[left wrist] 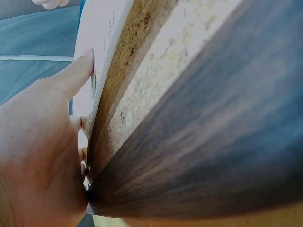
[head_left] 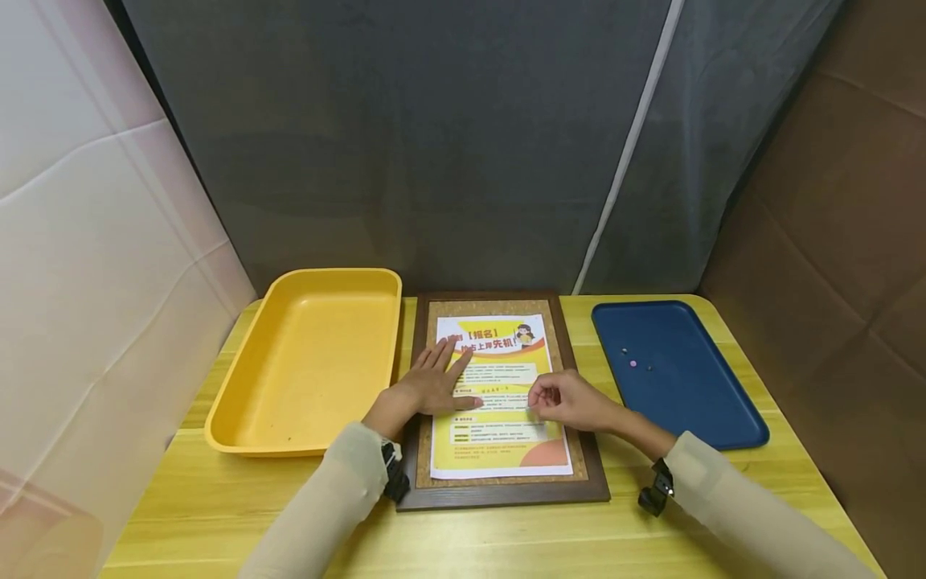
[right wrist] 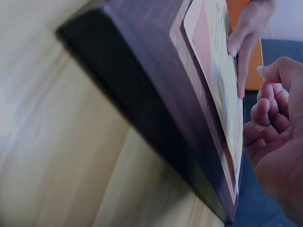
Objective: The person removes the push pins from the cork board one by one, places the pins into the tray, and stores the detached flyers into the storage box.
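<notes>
A printed yellow-and-white poster [head_left: 485, 458] lies on a cork board [head_left: 506, 492] with a dark wooden frame. My left hand [head_left: 432, 388] rests flat on the poster's left side, fingers spread and thumb pointing right. Over the poster's right side is my right hand [head_left: 567, 400], fingers curled in. Between its thumb and index finger it pinches a small pale teal pushpin [right wrist: 260, 69], only its tip showing in the right wrist view. The poster's left edge stands slightly off the cork in the left wrist view [left wrist: 106, 71].
To the left stands a yellow tray [head_left: 394, 354], close beside the board. A dark blue tray [head_left: 687, 402] lies on the right with several tiny pins, one a pink pin [head_left: 633, 363]. Both trays and the board sit on a wooden table [head_left: 492, 547] before a grey curtain [head_left: 405, 145].
</notes>
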`<control>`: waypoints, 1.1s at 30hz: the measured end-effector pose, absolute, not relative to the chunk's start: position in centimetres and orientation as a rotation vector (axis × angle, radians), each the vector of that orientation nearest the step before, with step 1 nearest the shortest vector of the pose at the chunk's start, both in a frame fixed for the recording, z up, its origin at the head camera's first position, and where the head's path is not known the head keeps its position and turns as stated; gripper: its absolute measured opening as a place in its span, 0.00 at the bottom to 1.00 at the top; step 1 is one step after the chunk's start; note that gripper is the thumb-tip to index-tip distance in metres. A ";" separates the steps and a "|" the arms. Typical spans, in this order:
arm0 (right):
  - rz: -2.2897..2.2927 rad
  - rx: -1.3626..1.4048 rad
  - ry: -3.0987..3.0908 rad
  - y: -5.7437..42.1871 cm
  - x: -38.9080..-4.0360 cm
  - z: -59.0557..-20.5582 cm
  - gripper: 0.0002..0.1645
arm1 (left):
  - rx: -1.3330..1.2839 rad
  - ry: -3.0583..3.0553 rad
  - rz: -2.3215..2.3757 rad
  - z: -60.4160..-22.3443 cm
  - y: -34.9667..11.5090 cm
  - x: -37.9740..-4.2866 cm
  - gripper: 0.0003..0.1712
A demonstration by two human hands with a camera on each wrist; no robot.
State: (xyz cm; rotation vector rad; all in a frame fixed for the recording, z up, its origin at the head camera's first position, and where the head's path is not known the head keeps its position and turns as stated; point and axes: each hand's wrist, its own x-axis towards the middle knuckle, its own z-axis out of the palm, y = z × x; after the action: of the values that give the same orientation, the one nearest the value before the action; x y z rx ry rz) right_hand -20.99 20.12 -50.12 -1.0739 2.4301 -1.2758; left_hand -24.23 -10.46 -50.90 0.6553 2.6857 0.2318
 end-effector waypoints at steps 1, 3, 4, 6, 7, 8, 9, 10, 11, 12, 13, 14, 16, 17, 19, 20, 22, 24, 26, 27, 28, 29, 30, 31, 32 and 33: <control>-1.274 -1.063 2.433 20.4 -21.1 -50.1 0.09 | 0.651 2.686 0.232 -50.9 -10.4 -24.2 0.61; -1.270 -1.046 2.438 20.9 -21.3 -50.0 0.08 | 0.639 2.680 0.215 -51.0 -10.4 -24.3 0.61; -1.271 -1.038 2.441 21.1 -21.4 -50.0 0.09 | 0.634 2.678 0.209 -51.0 -10.3 -24.3 0.61; -1.278 -1.023 2.440 21.7 -21.6 -50.0 0.09 | 0.634 2.681 0.203 -50.6 -10.3 -24.0 0.60; -1.282 -1.022 2.442 21.9 -21.7 -50.0 0.09 | 0.637 2.684 0.204 -50.6 -10.3 -24.0 0.60; -1.287 -1.024 2.445 22.2 -21.8 -50.0 0.08 | 0.640 2.683 0.196 -50.2 -10.2 -23.8 0.60; -1.291 -1.021 2.450 22.4 -21.9 -50.0 0.08 | 0.647 2.686 0.194 -49.9 -10.2 -23.6 0.59; -1.298 -1.021 2.453 22.7 -22.0 -50.1 0.08 | 0.653 2.690 0.190 -49.5 -10.2 -23.4 0.58; -1.307 -1.020 2.452 22.9 -22.1 -50.1 0.08 | 0.659 2.692 0.183 -49.2 -10.1 -23.3 0.58; -1.317 -1.018 2.451 23.1 -22.2 -50.1 0.07 | 0.664 2.695 0.176 -49.1 -10.1 -23.3 0.58; -1.327 -1.020 2.452 23.4 -22.2 -50.1 0.06 | 0.667 2.696 0.171 -49.0 -10.1 -23.2 0.58; -1.336 -1.019 2.454 23.5 -22.2 -50.0 0.06 | 0.669 2.698 0.169 -49.0 -10.1 -23.2 0.57; -1.345 -1.027 2.460 23.9 -22.3 -50.0 0.06 | 0.667 2.699 0.175 -49.0 -10.1 -23.2 0.57; -1.346 -1.026 2.467 24.0 -22.4 -49.9 0.05 | 0.666 2.698 0.179 -49.1 -10.1 -23.2 0.57; -1.334 -1.022 2.491 24.4 -22.5 -49.9 0.06 | 0.660 2.693 0.183 -49.2 -10.1 -23.2 0.58; -1.323 -1.016 2.504 24.6 -22.5 -49.9 0.06 | 0.658 2.692 0.186 -49.2 -10.1 -23.3 0.58; -1.300 -0.999 2.529 25.0 -22.7 -49.9 0.05 | 0.654 2.689 0.190 -49.3 -10.1 -23.3 0.58; -1.281 -0.982 2.549 25.5 -22.9 -49.8 0.05 | 0.649 2.686 0.179 -49.3 -10.1 -23.4 0.58; -1.262 -0.969 2.562 25.9 -23.1 -49.8 0.05 | 0.647 2.693 0.189 -49.3 -10.1 -23.4 0.58; -1.254 -0.964 2.569 26.1 -23.1 -49.8 0.05 | 0.647 2.695 0.190 -49.3 -10.1 -23.4 0.58; -1.249 -0.956 2.572 26.4 -23.2 -49.7 0.06 | 0.646 2.695 0.187 -49.3 -10.1 -23.4 0.58; -1.241 -0.948 2.577 26.6 -23.2 -49.7 0.06 | 0.649 2.696 0.182 -49.3 -10.1 -23.4 0.58; -1.232 -0.936 2.585 26.8 -23.3 -49.7 0.06 | 0.653 2.697 0.182 -49.3 -10.1 -23.3 0.57; -1.225 -0.926 2.591 27.0 -23.3 -49.7 0.06 | 0.656 2.699 0.184 -49.3 -10.1 -23.3 0.57; -1.216 -0.911 2.600 27.2 -23.3 -49.7 0.07 | 0.660 2.698 0.179 -49.3 -10.0 -23.3 0.57; -1.214 -0.899 2.604 27.4 -23.4 -49.7 0.07 | 0.664 2.697 0.174 -49.3 -10.0 -23.3 0.57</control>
State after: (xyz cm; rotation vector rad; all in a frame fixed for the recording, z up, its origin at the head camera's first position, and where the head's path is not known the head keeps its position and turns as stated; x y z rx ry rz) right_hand -23.36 27.44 -49.68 -0.8994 2.6042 -1.2145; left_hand -23.31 -10.01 -49.33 0.6640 2.6967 0.1743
